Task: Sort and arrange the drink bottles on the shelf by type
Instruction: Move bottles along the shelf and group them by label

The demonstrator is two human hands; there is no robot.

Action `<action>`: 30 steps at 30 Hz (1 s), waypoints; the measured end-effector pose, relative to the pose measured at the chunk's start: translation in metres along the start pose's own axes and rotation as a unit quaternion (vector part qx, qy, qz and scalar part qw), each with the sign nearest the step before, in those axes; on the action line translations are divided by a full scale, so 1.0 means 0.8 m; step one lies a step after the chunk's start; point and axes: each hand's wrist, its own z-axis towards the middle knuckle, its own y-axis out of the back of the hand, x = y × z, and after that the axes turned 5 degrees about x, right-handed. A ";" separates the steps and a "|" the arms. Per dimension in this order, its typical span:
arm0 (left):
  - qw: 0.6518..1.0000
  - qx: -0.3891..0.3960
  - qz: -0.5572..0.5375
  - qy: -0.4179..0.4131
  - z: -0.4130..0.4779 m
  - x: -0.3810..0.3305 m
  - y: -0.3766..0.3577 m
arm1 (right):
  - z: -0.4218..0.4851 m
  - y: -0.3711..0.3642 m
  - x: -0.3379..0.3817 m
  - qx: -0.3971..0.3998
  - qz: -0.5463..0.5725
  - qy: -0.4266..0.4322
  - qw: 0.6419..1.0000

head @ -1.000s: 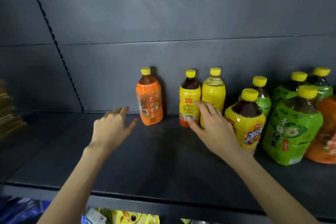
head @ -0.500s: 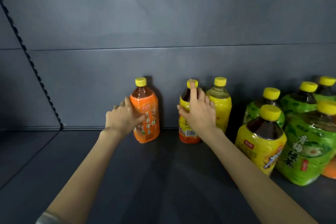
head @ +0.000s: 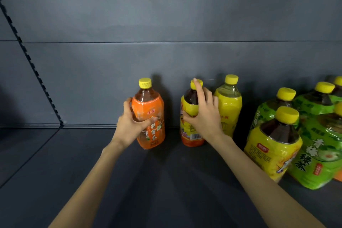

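Dark grey shelf (head: 166,181) w/ a matching grey back panel (head: 166,24). A slotted strip (head: 31,61) runs diagonally down the panel at far left. An orange bottle (head: 153,135) stands upright near the back, left of the others & apart from them, yellow cap on. L hand (head: 129,127) grips it round the middle: thumb across the front of the label, fingers curled round the far side. Just right of it, w/ a gap btwn, stands a yellow bottle (head: 190,137) of dark tea, upright, w/ an orange band & barcode at the bottom. R hand (head: 205,118) holds that one at the shoulder: thumb on the label's left side, fingers curled over the front right, index finger (head: 200,90) stretched straight up the neck w/ its tip at the cap. A pale yellow bottle (head: 229,102) stands just beside it on the right; touching or not, can't tell, since R hand covers the join. Further right, apart from those three, is a crowded group. A front yellow bottle (head: 272,146) of dark tea is nearest the camera, w/ a green bottle (head: 322,161) against its right side & more green bottles (head: 312,102) behind, all w/ yellow caps. Both forearms are bare & reach in from the bottom edge.
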 end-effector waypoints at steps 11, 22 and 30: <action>0.997 0.036 -0.062 0.001 -0.085 -0.004 0.022 | -0.075 0.030 0.018 0.053 0.217 0.049 0.974; 0.995 0.024 -0.093 0.021 -0.128 0.010 0.007 | -0.128 0.016 0.040 0.028 0.332 -0.090 0.939; 0.992 -0.002 -0.121 0.030 -0.181 0.015 -0.003 | -0.212 0.075 0.054 0.019 0.359 -0.115 0.926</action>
